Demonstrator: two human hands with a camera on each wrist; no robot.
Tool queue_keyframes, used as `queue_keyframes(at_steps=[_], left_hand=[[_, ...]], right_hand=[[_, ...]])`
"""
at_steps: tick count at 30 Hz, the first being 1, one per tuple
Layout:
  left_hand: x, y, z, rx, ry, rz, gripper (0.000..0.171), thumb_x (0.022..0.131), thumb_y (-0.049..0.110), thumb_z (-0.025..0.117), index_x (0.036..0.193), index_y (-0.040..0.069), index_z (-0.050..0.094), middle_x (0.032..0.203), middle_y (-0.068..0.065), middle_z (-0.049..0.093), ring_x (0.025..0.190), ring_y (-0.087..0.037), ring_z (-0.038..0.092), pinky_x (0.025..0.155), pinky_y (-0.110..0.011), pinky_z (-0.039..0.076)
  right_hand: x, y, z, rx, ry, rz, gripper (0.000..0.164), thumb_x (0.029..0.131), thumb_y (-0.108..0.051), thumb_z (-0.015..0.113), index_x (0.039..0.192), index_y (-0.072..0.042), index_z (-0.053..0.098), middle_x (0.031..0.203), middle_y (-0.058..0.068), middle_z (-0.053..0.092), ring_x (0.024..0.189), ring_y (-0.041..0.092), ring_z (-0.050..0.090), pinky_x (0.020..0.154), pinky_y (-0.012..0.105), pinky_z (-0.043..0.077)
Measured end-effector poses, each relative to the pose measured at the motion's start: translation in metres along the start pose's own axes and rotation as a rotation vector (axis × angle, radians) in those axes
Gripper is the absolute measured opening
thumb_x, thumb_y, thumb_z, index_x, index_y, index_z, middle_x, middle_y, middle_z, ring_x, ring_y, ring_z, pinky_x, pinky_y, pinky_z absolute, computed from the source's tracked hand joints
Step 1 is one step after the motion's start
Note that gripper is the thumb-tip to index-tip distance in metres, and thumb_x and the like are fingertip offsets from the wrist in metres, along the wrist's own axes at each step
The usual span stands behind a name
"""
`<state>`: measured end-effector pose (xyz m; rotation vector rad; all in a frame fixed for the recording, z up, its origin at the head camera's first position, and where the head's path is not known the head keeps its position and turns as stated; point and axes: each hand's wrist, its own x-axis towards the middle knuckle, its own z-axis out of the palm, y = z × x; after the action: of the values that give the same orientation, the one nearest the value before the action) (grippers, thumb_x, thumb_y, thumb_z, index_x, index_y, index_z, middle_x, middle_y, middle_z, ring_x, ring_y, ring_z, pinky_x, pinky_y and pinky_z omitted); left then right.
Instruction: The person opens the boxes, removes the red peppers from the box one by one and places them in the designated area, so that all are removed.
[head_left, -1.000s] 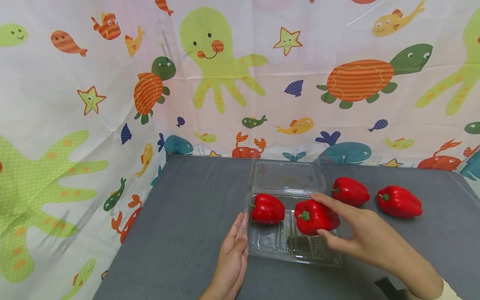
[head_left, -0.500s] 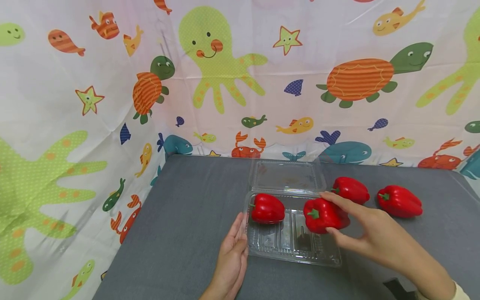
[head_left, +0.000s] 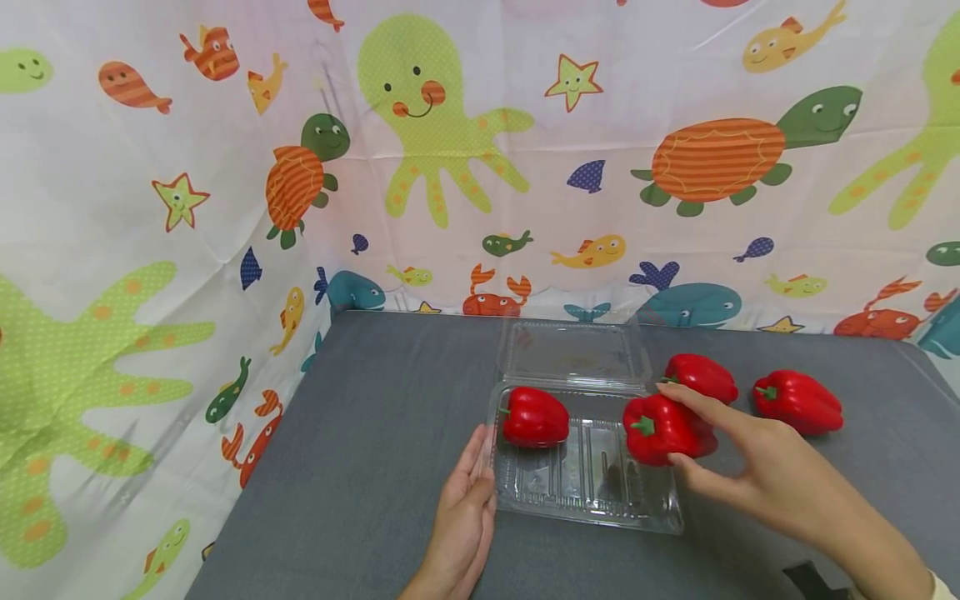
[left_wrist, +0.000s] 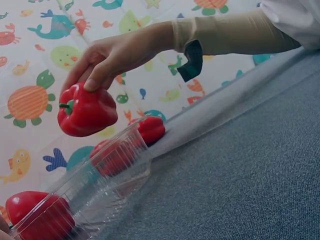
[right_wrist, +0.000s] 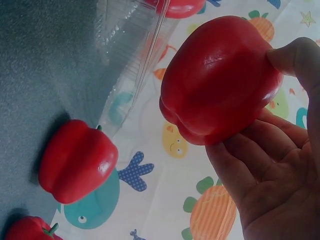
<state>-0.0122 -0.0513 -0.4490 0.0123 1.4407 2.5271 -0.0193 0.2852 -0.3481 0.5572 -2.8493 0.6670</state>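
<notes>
My right hand (head_left: 757,458) holds a red bell pepper (head_left: 666,429) between thumb and fingers, above the right part of a clear plastic clamshell container (head_left: 585,512). In the right wrist view that held pepper (right_wrist: 220,80) hangs in the air, thumb on one side and fingers on the other. My left hand (head_left: 461,508) grips the container's left edge; in the left wrist view only a bit of it shows at the lower left corner. Another red bell pepper (head_left: 536,417) lies in the container's left part, its green stem pointing left.
Two more red bell peppers lie on the grey table (head_left: 390,400): one (head_left: 701,377) just right of the container, the other (head_left: 798,402) farther right. The container's lid (head_left: 573,350) lies folded back. A curtain (head_left: 480,192) with sea animals stands behind the table.
My right hand has moved to the right with the held pepper, from over the container's middle to over its right edge. The left hand and container have stayed in place.
</notes>
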Motion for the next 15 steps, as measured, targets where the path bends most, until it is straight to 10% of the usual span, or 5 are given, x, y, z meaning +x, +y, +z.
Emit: queue_keyframes(at_steps=[15], left_hand=[[0.000, -0.001, 0.000, 0.000, -0.018, 0.017, 0.063, 0.109, -0.005, 0.027, 0.169, 0.003, 0.010, 0.177, -0.009, 0.012, 0.163, -0.021, 0.005, 0.130, -0.040, 0.005]], right_hand=[[-0.008, 0.015, -0.005, -0.041, 0.014, 0.053, 0.102, 0.065, -0.036, 0.102, 0.154, -0.021, 0.055, 0.104, 0.004, 0.077, 0.078, 0.012, 0.067, 0.057, 0.042, 0.064]])
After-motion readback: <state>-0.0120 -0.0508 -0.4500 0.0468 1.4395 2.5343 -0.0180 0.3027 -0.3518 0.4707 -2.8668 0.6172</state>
